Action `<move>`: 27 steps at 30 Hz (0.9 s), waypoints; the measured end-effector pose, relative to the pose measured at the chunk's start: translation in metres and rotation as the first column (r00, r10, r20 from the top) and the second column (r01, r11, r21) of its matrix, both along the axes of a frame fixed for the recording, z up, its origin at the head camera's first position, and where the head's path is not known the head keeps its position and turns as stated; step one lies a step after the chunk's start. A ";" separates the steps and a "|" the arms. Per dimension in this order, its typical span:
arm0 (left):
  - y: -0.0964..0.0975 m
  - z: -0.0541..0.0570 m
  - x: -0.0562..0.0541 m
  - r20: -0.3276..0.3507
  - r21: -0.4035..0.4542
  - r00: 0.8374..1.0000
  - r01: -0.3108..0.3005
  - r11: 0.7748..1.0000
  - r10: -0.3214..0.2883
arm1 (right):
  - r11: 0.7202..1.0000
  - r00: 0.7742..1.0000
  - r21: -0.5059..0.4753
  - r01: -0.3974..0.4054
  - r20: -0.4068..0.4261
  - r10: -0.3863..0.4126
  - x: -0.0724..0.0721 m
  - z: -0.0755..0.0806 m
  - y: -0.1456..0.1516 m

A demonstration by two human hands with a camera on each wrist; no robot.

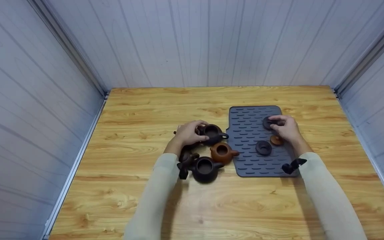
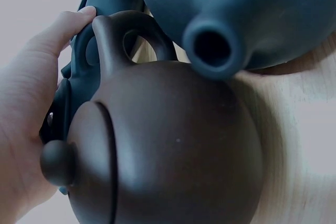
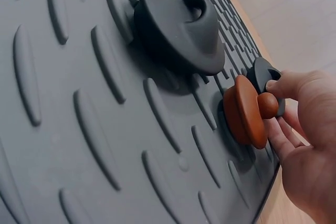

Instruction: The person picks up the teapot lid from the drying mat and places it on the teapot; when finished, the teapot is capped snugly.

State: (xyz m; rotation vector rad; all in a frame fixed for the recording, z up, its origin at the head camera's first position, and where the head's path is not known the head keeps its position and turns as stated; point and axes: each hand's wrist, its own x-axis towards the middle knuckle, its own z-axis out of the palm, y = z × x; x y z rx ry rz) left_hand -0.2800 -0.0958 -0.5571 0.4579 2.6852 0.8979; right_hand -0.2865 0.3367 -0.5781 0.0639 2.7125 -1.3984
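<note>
I have the right hand point(image 1: 288, 130) pinching a round, dark grey lid with a raised looped grip point(image 1: 267, 124) between thumb and fingers, at the far right part of a grey, rubbery-looking mat with raised dashes point(image 1: 245, 133). My right wrist feed shows the thumb against that lid; I can't make out whether the lid is clear of the mat. Just beside it, on the near side, a small orange-brown lid with a ball-shaped knob point(image 1: 276, 140) lies knob up. A dark round lid with a bridge-shaped grip point(image 1: 264, 148) rests on the mat too, nearer to the body.

I see the left hand point(image 1: 189, 133) over a group of teapots left of the mat, its thumb stretched out against a dark, lidless, round teapot point(image 1: 211, 130). The other fingers are partly hidden, so I cannot tell whether it grips this pot or only rests on it. On my left wrist feed, a dark brown, round-bellied teapot with its lid on point(image 2: 178, 145) fills the foreground. Near it stand a black, lidless, wide-bellied teapot point(image 1: 205, 170) and an orange-brown, lidless teapot point(image 1: 223, 157), part of the latter reaching over the mat's left edge. Under everything is a yellow-brown, wood-grained table point(image 1: 128, 133).
</note>
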 end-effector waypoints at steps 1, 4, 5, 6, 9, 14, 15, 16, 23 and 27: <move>0.000 0.000 0.001 -0.004 -0.006 1.000 -0.002 1.000 0.002 | 1.000 1.000 0.005 -0.003 0.001 0.003 0.000 0.000 0.000; 0.001 0.001 0.001 -0.008 -0.015 1.000 -0.005 1.000 0.005 | 1.000 1.000 0.018 -0.006 -0.004 0.006 0.000 -0.001 0.000; 0.001 0.000 0.001 -0.009 -0.016 1.000 -0.004 1.000 0.004 | 1.000 1.000 0.020 -0.005 -0.004 0.005 0.000 -0.001 0.000; 0.001 0.000 0.001 -0.008 -0.015 1.000 -0.003 1.000 0.002 | 1.000 1.000 0.021 -0.002 -0.008 0.002 0.000 -0.001 0.000; 0.001 0.001 0.001 -0.007 -0.010 1.000 0.000 1.000 0.000 | 1.000 1.000 0.024 0.007 -0.027 -0.006 0.000 -0.002 -0.001; 0.000 0.002 0.001 -0.008 -0.015 1.000 -0.001 1.000 0.001 | 1.000 0.999 0.012 0.013 -0.046 -0.012 0.000 -0.003 -0.002; 0.000 0.002 0.001 -0.005 -0.017 1.000 -0.002 1.000 0.002 | 1.000 0.999 0.007 0.017 -0.046 -0.016 0.000 -0.003 -0.002; 0.000 0.002 0.001 -0.003 -0.019 1.000 -0.002 1.000 0.002 | 1.000 0.999 0.004 0.020 -0.046 -0.019 0.000 -0.003 -0.002; 0.000 0.000 -0.001 0.007 -0.026 1.000 0.001 1.000 -0.001 | 0.998 0.998 -0.020 0.052 -0.040 -0.053 0.001 -0.004 -0.004; 0.000 0.000 -0.001 0.006 -0.022 1.000 0.002 1.000 -0.002 | 0.998 0.997 -0.024 0.059 -0.043 -0.060 0.001 -0.003 -0.005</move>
